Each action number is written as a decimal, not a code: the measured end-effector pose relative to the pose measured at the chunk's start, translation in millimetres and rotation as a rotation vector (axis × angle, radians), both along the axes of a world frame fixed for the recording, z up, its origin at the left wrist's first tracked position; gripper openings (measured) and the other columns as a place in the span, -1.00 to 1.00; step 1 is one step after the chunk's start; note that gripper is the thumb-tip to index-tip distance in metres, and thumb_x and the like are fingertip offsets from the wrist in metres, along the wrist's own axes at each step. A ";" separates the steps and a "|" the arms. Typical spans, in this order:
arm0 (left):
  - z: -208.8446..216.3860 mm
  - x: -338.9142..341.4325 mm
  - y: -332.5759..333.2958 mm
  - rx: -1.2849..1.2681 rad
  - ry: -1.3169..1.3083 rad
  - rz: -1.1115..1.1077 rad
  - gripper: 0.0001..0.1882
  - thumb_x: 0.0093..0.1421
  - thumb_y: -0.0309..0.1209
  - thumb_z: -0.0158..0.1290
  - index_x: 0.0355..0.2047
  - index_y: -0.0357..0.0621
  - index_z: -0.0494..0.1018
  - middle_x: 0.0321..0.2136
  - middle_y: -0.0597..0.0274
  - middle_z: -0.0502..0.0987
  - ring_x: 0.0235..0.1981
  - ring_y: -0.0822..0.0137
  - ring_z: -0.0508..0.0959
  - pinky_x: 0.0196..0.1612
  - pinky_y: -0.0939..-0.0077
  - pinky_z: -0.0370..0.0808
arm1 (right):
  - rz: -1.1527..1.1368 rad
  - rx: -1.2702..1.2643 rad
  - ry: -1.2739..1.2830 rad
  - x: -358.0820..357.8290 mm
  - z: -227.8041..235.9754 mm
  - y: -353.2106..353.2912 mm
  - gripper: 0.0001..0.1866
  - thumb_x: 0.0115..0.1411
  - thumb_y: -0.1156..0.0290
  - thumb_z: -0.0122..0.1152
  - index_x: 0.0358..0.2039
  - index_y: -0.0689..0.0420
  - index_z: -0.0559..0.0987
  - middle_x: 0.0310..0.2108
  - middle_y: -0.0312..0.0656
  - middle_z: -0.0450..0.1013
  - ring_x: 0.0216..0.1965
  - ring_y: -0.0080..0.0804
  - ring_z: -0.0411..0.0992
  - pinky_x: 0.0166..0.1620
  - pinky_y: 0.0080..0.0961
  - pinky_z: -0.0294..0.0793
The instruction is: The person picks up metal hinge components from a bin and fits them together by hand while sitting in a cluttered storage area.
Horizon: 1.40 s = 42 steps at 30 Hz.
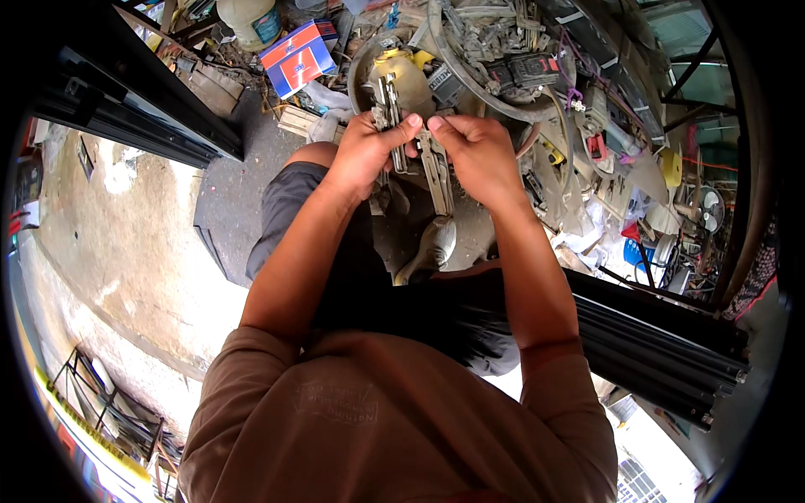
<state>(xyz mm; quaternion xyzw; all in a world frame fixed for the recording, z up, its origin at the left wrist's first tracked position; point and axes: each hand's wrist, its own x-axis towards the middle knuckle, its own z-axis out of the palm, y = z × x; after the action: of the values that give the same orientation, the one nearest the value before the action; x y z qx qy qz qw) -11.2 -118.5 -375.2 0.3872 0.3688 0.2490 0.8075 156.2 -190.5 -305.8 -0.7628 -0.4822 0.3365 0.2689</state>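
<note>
In front of my knees, my two hands are close together with the thumbs almost meeting. My left hand [369, 152] is closed around a narrow metal fitting [391, 105] with slots and bars, standing roughly upright. My right hand [482, 155] is closed too, pinching the upper end of a second long metal fitting [435, 178] that hangs down and slightly to the right. Both pieces look like window or door hardware; the exact kind cannot be made out. Fingers cover their middle parts. Behind the hands lies a rounded, dusty object with a yellow part [398, 71].
A large round metal rim [457, 63] and a heap of metal parts [511, 50] lie beyond my hands. An orange and blue box [298, 59] and a white bucket [250, 21] stand at the far left. Dark metal profiles [159, 92] reach in from the left, others [654, 344] from the right.
</note>
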 end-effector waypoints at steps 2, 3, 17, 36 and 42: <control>-0.1 -1.0 -2.0 -0.012 -0.011 0.006 -0.73 0.31 -0.15 0.29 -0.26 -0.10 0.65 -0.50 0.40 0.60 -0.50 0.57 0.55 -0.58 0.64 0.25 | 0.024 -0.008 -0.014 0.7 1.0 -1.7 -0.59 0.41 0.08 0.21 -0.18 0.21 0.71 -0.50 -0.02 0.55 -0.50 -0.27 0.47 -0.28 -0.36 0.47; -1.9 0.0 -3.7 -0.016 -0.023 0.013 -0.73 0.31 -0.15 0.28 -0.26 -0.09 0.65 -0.51 0.41 0.60 -0.51 0.58 0.54 -0.58 0.64 0.25 | -0.005 -0.015 0.076 1.8 0.7 -2.5 -0.59 0.41 0.08 0.21 -0.17 0.23 0.71 -0.51 -0.05 0.55 -0.50 -0.32 0.46 -0.29 -0.38 0.46; 16.5 5.9 -9.2 0.182 -0.083 -0.045 -0.85 0.32 -0.39 0.30 -0.23 -0.23 0.63 -0.43 0.39 0.61 -0.44 0.56 0.52 -0.35 0.59 0.47 | 0.010 -0.071 0.073 3.5 13.9 -9.7 -0.65 0.40 0.13 0.19 -0.17 0.19 0.70 -0.37 0.13 0.58 -0.32 0.09 0.58 -0.19 -0.21 0.52; -39.8 -40.5 16.8 -0.090 0.114 0.317 -0.80 0.36 -0.24 0.26 -0.21 -0.05 0.52 -0.45 0.40 0.55 -0.47 0.44 0.52 -0.39 0.51 0.45 | -0.238 0.238 0.058 21.2 25.3 -19.6 -0.68 0.47 0.20 0.19 -0.11 0.18 0.74 -0.53 -0.34 0.50 -0.47 -0.64 0.40 -0.31 -0.56 0.46; -12.9 -27.9 16.7 -0.127 0.008 0.313 -0.78 0.36 -0.17 0.26 -0.18 0.03 0.51 -0.39 0.46 0.56 -0.44 0.52 0.53 -0.53 0.60 0.37 | -0.404 0.278 0.173 30.5 37.0 -19.7 -0.68 0.48 0.20 0.18 -0.14 0.17 0.75 -0.53 -0.44 0.49 -0.49 -0.71 0.35 -0.34 -0.67 0.39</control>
<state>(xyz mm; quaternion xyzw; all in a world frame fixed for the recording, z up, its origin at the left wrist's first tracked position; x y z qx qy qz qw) -39.0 -101.8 -388.1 0.2740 0.4430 0.3462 0.7803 186.7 -210.2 -268.8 -0.7679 -0.3368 0.2706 0.4730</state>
